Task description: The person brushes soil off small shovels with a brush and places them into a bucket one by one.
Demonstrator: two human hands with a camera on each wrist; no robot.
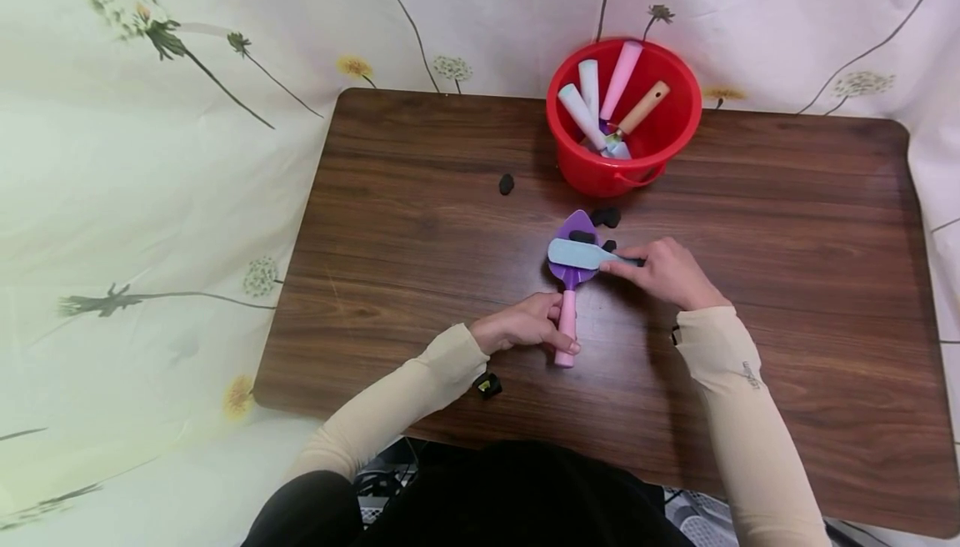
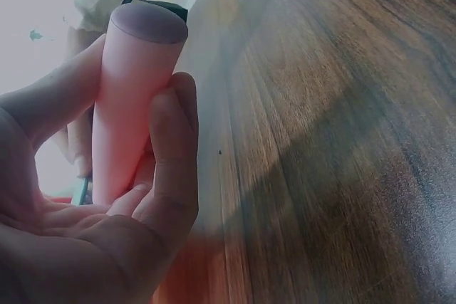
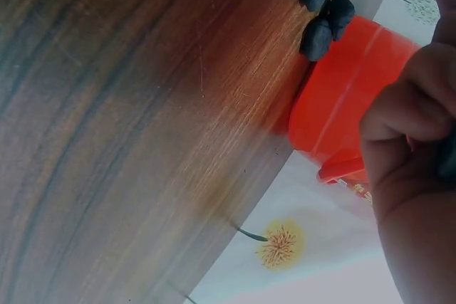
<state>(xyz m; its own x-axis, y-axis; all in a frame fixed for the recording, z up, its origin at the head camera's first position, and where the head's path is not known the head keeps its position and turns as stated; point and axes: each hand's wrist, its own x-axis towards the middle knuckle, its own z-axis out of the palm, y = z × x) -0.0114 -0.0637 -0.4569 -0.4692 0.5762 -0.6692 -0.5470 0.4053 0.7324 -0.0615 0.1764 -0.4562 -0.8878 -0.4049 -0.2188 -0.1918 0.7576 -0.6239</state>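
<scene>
My left hand point(image 1: 527, 322) grips the pink handle point(image 1: 567, 322) of a garden trowel, whose purple blade point(image 1: 577, 220) points away from me. In the left wrist view the thumb and fingers wrap that handle point(image 2: 135, 97). My right hand point(image 1: 663, 272) pinches a light blue flat-bladed tool point(image 1: 576, 253), which lies across above the purple blade. A black lump point(image 1: 582, 236) is on the blade, partly covered by the blue tool. Other black lumps point(image 1: 606, 218) lie just right of the blade. In the right wrist view, curled fingers point(image 3: 410, 115) show at the right edge.
A red bucket point(image 1: 558, 143) stands at the back of the wooden table point(image 1: 420, 222), with several handled tools point(image 1: 622, 76) leaning in it. One black lump point(image 1: 507, 184) lies left of the bucket. A flowered cloth point(image 1: 247, 38) hangs behind the table.
</scene>
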